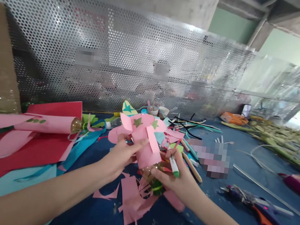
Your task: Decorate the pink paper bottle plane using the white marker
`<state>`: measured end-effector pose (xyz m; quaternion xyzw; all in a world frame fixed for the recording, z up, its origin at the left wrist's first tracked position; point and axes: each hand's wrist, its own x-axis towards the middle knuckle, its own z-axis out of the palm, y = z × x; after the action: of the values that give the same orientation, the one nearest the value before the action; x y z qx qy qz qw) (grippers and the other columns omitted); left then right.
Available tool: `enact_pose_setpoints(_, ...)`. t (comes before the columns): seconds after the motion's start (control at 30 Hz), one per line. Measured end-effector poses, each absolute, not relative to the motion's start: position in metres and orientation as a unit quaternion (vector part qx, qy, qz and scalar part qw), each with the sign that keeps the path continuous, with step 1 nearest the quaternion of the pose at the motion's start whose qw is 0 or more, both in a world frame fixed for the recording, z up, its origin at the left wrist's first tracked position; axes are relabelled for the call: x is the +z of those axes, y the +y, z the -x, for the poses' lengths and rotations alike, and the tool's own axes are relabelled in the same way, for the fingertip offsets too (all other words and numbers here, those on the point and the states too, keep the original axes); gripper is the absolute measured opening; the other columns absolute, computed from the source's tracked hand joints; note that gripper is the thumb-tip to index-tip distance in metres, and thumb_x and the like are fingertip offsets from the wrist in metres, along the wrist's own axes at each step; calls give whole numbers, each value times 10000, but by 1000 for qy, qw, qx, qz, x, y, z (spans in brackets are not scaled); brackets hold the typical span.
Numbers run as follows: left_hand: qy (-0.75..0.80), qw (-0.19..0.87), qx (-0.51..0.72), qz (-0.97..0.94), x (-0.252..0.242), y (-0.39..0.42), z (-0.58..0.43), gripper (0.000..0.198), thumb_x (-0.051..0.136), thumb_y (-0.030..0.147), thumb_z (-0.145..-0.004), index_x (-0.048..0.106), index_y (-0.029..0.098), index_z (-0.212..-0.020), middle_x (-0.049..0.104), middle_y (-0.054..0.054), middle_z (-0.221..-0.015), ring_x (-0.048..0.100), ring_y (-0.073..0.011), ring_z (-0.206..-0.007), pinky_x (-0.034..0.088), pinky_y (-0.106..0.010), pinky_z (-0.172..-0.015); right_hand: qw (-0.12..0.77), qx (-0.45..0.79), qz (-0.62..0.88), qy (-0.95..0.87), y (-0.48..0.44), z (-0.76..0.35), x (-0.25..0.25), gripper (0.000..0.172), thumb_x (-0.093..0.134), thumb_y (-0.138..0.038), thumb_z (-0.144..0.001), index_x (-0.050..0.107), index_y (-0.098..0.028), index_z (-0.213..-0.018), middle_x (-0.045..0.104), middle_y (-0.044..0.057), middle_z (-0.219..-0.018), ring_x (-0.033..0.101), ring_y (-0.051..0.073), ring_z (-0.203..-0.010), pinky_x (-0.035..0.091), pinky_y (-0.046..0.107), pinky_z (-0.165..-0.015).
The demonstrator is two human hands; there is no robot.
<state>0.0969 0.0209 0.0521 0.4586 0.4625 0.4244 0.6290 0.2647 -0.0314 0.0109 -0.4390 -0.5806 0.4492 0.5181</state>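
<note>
Whitish light glares past the right end of the perforated screen (136, 47); before it, my forearms (66, 190) look stretched and soft.

Pink-papered bottle (147, 158) partly behind the right hand (183, 178), people (154, 89) behind the perforated panel (137, 43) indistinct

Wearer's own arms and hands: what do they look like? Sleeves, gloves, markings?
Left hand and right hand are ungloved. Left forearm and right forearm are slim and bare, no sleeves in frame. No watch, bracelet or cable shows on either wrist.
</note>
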Motion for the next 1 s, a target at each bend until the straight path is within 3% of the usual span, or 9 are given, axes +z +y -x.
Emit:
enact_pose_setpoints(0.1, 466, 630, 318, -534, 68, 19, -78, 476, 699, 399, -837, 464, 215, -1208, 697, -134, -1145, 707, -236, -1004, 548, -384, -925, 507, 463, 442, -577, -29, -270, 19, 510, 731, -544, -727, 317, -272, -846, 578, -58, -671, 657, 164, -652, 586, 362, -721)
enact_pose_setpoints(0.23, 437, 573, 107, -685, 97, 29, -38, 355, 699, 516, -770, 612, 200, -907, 753, -81, -891, 728, -262, -888, 563, -387, -819, 541, 432, 471, -547, -24, -290, 38, 501, 810, -485, -643, 409, -254, -833, 620, -24, -838, 661, 155, -788, 577, 317, -760)
enact_pose_setpoints(0.3, 442, 461, 146, -755, 107, 38, -19, 332, 682, 530, -764, 641, 210, -844, 739, -52, -891, 712, -244, -862, 551, -384, -815, 521, 487, 462, -528, -22, -299, 49, 481, 839, -428, -621, 439, -251, -822, 627, -26, -818, 666, 161, -776, 581, 308, -728)
enact_pose_setpoints(0.4, 465, 288, 267, -794, 108, 51, 4, 436, 776, 481, -674, 621, 241, -1004, 682, -41, -978, 660, -257, -969, 526, -406, -873, 465, 551, 458, -520, -20, -307, 63, 390, 836, -341, -628, 505, -246, -812, 614, -52, -730, 644, 142, -678, 556, 259, -626)
enact_pose_setpoints(0.53, 400, 382, 209, -806, 94, 54, 16, 751, 839, 375, -633, 486, 352, -1295, 448, -61, -1433, 586, -249, -1168, 484, -398, -988, 390, 611, 445, -526, -9, -311, 73, 333, 818, -322, -616, 562, -215, -800, 633, -45, -719, 632, 137, -643, 526, 246, -598)
enact_pose_setpoints(0.6, 390, 446, 200, -780, 88, 51, 15, 786, 829, 349, -651, 434, 350, -1331, 417, -70, -1456, 576, -260, -1191, 498, -382, -963, 362, 616, 429, -552, 1, -312, 75, 299, 793, -314, -653, 566, -218, -824, 620, -53, -737, 620, 126, -654, 525, 245, -626)
enact_pose_setpoints(0.77, 389, 498, 255, -732, 73, 50, 10, 853, 779, 308, -717, 287, 325, -1414, 555, -76, -1297, 593, -241, -1160, 511, -350, -926, 295, 596, 417, -620, 34, -315, 83, 315, 786, -313, -629, 561, -224, -831, 591, -56, -718, 587, 124, -622, 492, 232, -571)
enact_pose_setpoints(0.9, 395, 470, 284, -737, 51, 57, 14, 974, 829, 325, -661, 256, 384, -1446, 259, -113, -1561, 556, -257, -1213, 535, -364, -910, 230, 546, 418, -688, 58, -309, 89, 265, 751, -291, -661, 584, -225, -856, 604, -56, -741, 600, 128, -685, 496, 238, -640)
enact_pose_setpoints(1.0, 397, 448, 286, -748, 33, 59, 19, 966, 808, 337, -681, 247, 363, -1468, 190, -124, -1596, 531, -281, -1246, 527, -395, -944, 195, 465, 428, -750, 68, -301, 88, 229, 731, -294, -682, 599, -240, -860, 655, -35, -817, 622, 159, -780, 504, 276, -725)
